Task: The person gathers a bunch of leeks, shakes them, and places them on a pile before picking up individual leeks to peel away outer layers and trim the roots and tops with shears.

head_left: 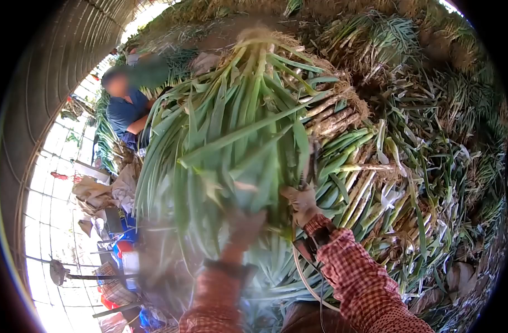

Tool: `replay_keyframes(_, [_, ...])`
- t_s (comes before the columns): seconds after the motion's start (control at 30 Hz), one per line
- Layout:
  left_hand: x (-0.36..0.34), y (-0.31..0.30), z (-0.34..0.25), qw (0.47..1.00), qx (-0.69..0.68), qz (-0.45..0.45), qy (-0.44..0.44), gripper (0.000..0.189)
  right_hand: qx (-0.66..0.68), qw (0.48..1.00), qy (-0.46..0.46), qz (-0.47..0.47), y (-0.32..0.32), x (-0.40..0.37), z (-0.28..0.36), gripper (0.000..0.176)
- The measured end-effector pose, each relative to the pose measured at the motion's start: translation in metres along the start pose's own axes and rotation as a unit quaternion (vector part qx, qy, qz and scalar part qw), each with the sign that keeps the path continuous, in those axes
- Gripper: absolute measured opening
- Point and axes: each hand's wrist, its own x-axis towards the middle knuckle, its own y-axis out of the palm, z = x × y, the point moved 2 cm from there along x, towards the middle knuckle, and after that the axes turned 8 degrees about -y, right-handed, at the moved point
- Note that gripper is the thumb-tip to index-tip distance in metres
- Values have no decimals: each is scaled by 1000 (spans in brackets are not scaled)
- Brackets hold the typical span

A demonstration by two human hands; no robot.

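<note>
A large bunch of green onions (232,127) lies in front of me, roots away from me and long leaves toward me. My left hand (244,226) is among the leaf ends, smeared by motion, so its fingers do not show clearly. Just right of the leaves, my gloved right hand (302,204) is closed around a slim dark tool (310,166) that points away from me. A pale hose (303,272) runs down below that hand. Whitish blur covers the leaves around the left hand.
More green onions with brown roots (343,114) are heaped at the right, over loose leaves (431,183). Another person (123,114) in a dark blue shirt sits at the far left. A wire mesh wall (54,222) and cloths (118,186) are on the left.
</note>
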Motion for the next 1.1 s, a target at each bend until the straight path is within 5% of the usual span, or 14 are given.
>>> replay_keyframes(0.07, [-11, 22, 34, 990, 72, -90, 85, 97, 31, 999, 2, -11, -28, -20, -1, 41])
replay_keyframes(0.13, [-62, 39, 14, 976, -45, -80, 195, 59, 38, 999, -7, 1, -61, -50, 4, 37])
replay_keyframes(0.17, [-84, 47, 7, 993, -56, 8, 106, 64, 46, 999, -7, -23, -76, -67, 7, 37])
replay_keyframes(0.23, [-114, 71, 20, 990, -32, 26, 138, 59, 5, 997, -62, -50, -108, -111, 18, 36])
replay_keyframes(0.27, [-132, 87, 30, 991, -25, 52, 121, 56, 40, 996, 5, -80, -129, -126, 17, 37])
replay_keyframes(0.43, [-236, 175, 111, 981, 58, 181, -34, 49, -32, 983, 5, -180, -246, -226, 9, 39])
replay_keyframes(0.5, [-272, 231, 205, 966, 129, 220, 49, 46, -69, 973, -38, -218, -310, -257, -17, 37])
replay_keyframes(0.57, [-313, 236, 152, 902, 288, 313, -73, 47, -62, 972, -30, -223, -349, -296, -13, 36])
replay_keyframes(0.73, [-374, 260, 150, 837, 357, 405, -96, 64, -42, 971, -5, -234, -420, -355, 21, 29])
replay_keyframes(0.87, [-386, 238, 149, 780, 315, 540, 29, 44, -77, 929, -44, -360, -487, -364, 71, 20])
replay_keyframes(0.93, [-342, 198, 36, 716, 278, 639, 55, 26, -205, 946, -40, -249, -551, -377, 106, 18])
replay_keyframes(0.97, [-302, 191, 19, 798, 180, 555, 151, 27, -263, 930, -45, -254, -528, -378, 145, 17])
replay_keyframes(1.0, [-265, 179, 4, 943, 98, 316, 32, 24, -318, 910, -48, -262, -507, -379, 175, 17])
replay_keyframes(1.1, [-117, 172, -40, 957, 190, -109, 189, 62, -477, 860, -50, -175, -523, -409, 177, 23])
